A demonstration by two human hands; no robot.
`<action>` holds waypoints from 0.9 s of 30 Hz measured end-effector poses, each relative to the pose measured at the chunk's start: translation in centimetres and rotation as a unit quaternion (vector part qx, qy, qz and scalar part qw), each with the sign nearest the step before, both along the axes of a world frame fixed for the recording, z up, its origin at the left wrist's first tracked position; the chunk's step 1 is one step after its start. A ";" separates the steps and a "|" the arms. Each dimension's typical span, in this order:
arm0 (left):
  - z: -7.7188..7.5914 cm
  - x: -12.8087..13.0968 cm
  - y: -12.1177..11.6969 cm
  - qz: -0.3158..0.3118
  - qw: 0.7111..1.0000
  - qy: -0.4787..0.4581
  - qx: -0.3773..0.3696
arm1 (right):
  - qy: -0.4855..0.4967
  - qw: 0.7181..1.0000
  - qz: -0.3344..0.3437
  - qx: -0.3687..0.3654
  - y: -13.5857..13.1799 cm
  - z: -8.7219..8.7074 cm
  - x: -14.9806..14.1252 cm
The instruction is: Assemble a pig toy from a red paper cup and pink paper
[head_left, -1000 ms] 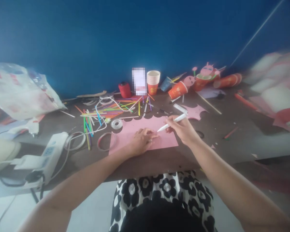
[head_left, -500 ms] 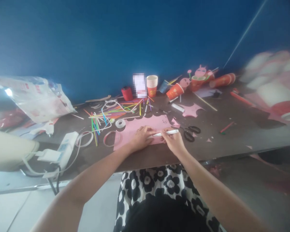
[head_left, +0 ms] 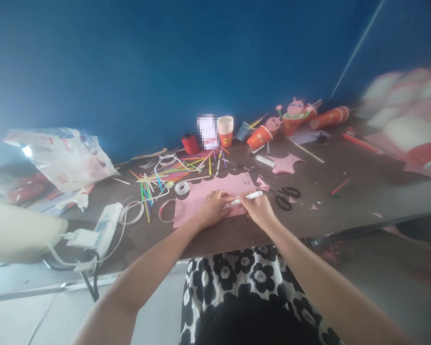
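Note:
A white marker pen [head_left: 253,195] slants across my right hand [head_left: 259,209], whose fingers are closed round it. Its left end lies low over a pink paper sheet [head_left: 197,191], close to the fingers of my left hand [head_left: 215,207]. That hand rests on the sheet with its fingers stretched toward the pen. Scalloped cuts run along the sheet's far edge, and small dark marks show near its upper right corner. Black-handled scissors [head_left: 288,197] lie just right of my right hand. The pen's tip is hard to make out.
Tape rolls [head_left: 181,187], coloured sticks [head_left: 172,170] and a power strip [head_left: 107,225] lie to the left. Along the back stand stacked paper cups [head_left: 226,132] and a red spool [head_left: 190,144]. A pink offcut [head_left: 285,163] and decorated cups [head_left: 260,137] are farther right.
The whole view has shifted slightly, moving the left-side things right and down in the picture. Both hands keep nearly the same place on the paper, the marker pen still in my right hand.

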State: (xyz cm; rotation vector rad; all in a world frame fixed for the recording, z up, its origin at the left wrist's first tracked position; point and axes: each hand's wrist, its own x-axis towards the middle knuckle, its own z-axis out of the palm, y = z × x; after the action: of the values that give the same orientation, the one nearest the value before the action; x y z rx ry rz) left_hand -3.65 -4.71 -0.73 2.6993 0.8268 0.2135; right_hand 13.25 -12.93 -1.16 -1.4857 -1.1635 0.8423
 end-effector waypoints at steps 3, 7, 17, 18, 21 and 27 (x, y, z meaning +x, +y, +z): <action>0.4 0.0 -0.1 0.001 1.000 0.002 -0.001 | -0.017 1.000 -0.018 0.004 0.1 -0.2 0.0; 0.6 0.1 -0.2 0.000 1.000 0.008 -0.003 | -0.029 1.000 -0.007 0.002 0.1 -0.3 -0.3; 0.8 0.2 -0.2 0.001 1.000 0.011 -0.005 | 0.040 0.998 0.043 0.006 0.8 -0.1 -1.0; 0.7 0.1 -0.2 0.002 1.000 0.009 -0.003 | 0.044 0.998 0.045 0.010 0.9 -0.1 -1.1; 0.5 0.1 -0.2 0.004 1.000 0.001 0.000 | 0.059 0.997 0.047 0.016 0.9 0.1 -1.5; 0.4 0.1 -0.1 0.002 1.000 0.005 -0.005 | 0.057 0.995 0.071 0.045 1.0 -0.3 -1.8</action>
State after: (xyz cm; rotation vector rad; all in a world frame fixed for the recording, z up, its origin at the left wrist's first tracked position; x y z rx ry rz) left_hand -3.58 -4.79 -0.32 2.6912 0.8352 0.1972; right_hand 11.43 -11.90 -1.42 -1.2769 -1.2161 0.9456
